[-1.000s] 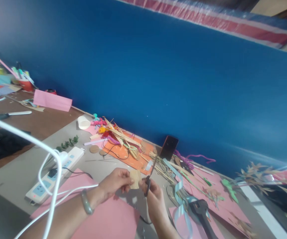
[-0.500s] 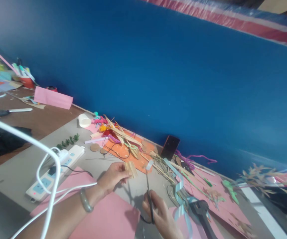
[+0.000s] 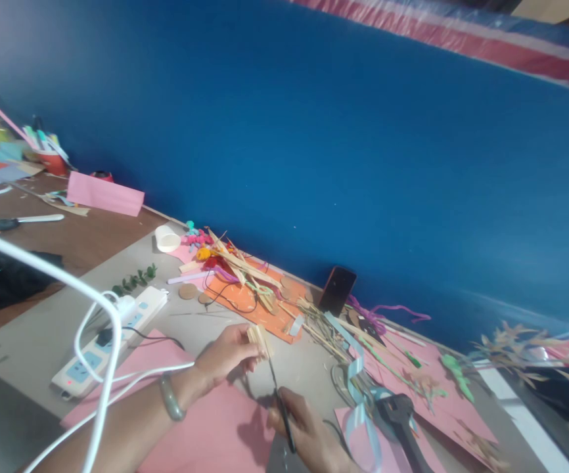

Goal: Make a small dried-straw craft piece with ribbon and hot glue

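My left hand (image 3: 230,355), with a bangle on the wrist, pinches a small tan ridged piece like flattened straw or thin wood strips (image 3: 258,339). My right hand (image 3: 307,427) is closed round the dark handles of a pair of scissors (image 3: 285,415). Their narrow blades point up and left, reaching the right edge of the tan piece; whether they touch it is too blurred to tell. Under my left forearm lies a sheet of pink paper (image 3: 205,427). Just beyond the hands is an orange sheet (image 3: 235,299) with dried straw strips (image 3: 250,272) on it.
A white power strip (image 3: 112,341) and a looping white cable (image 3: 112,355) are at the left. A phone (image 3: 338,289) leans on the blue wall (image 3: 284,144). Light blue ribbon (image 3: 357,374) and a dark-handled tool (image 3: 400,420) lie right. A white cup (image 3: 167,239) rests on its side.
My right hand has swung the scissors left, and the blades have come from beside the tan piece to its edge. My left hand has turned the piece slightly.
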`<state>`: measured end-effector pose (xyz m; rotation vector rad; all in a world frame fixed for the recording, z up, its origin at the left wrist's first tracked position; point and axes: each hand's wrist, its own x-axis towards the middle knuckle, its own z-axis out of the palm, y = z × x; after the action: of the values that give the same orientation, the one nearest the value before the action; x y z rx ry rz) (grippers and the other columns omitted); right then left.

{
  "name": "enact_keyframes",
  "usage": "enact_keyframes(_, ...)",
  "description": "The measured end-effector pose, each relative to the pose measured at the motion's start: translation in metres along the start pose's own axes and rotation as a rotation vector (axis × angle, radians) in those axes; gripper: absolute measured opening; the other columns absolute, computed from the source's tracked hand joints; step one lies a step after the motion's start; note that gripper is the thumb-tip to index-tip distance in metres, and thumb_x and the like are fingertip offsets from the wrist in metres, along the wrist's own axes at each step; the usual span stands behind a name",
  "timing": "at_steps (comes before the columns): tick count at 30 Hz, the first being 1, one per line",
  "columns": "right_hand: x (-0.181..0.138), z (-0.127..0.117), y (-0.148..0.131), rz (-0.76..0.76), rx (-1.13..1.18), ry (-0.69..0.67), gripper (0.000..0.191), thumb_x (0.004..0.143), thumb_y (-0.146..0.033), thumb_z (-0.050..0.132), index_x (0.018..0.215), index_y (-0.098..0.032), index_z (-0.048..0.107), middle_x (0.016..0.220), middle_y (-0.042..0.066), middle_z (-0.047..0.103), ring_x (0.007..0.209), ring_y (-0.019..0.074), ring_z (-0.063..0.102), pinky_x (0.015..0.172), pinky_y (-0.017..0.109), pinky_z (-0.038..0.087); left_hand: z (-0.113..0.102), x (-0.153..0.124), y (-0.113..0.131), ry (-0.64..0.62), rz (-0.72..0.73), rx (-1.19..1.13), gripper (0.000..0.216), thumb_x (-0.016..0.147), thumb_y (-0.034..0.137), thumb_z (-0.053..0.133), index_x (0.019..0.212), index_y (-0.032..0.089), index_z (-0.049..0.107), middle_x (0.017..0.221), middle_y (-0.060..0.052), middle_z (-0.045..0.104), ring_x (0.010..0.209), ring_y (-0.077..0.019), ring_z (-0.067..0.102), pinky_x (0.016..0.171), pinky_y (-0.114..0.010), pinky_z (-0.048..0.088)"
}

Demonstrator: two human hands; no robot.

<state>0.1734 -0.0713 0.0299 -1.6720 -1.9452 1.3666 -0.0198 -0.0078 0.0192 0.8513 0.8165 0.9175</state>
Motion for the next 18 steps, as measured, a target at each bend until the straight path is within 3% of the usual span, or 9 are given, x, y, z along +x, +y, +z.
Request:
enact_keyframes(6,0.002,-0.006,-0.004,0.015,0.108,-0.011,0.045,0.08,-0.061,0.054,0.064,-0.018,0.054,0.062,-0.003,0.05,0.062,0.0137,0.044,0.056,0.023,0.037,0.002,-0.003,0.004,-0.013,-0.029,0.04,0.005,0.065,0.017,0.06,0.065,0.015,0.056,0.048,0.005,0.053,0.036,-0.0059,0.043,0.037,-0.017,0.032)
enact_keyframes(18,-0.006,-0.001,-0.008,0.027,0.189,0.18,0.042,0.07,-0.061,0.064,0.064,-0.02,0.063,0.06,-0.001,0.058,0.064,0.0172,0.052,0.053,0.022,0.041,-0.001,0.001,-0.008,-0.023,-0.042,0.04,0.004,0.064,0.015,0.057,0.066,0.016,0.053,0.047,0.005,0.052,0.037,-0.006,0.044,0.037,-0.016,0.034)
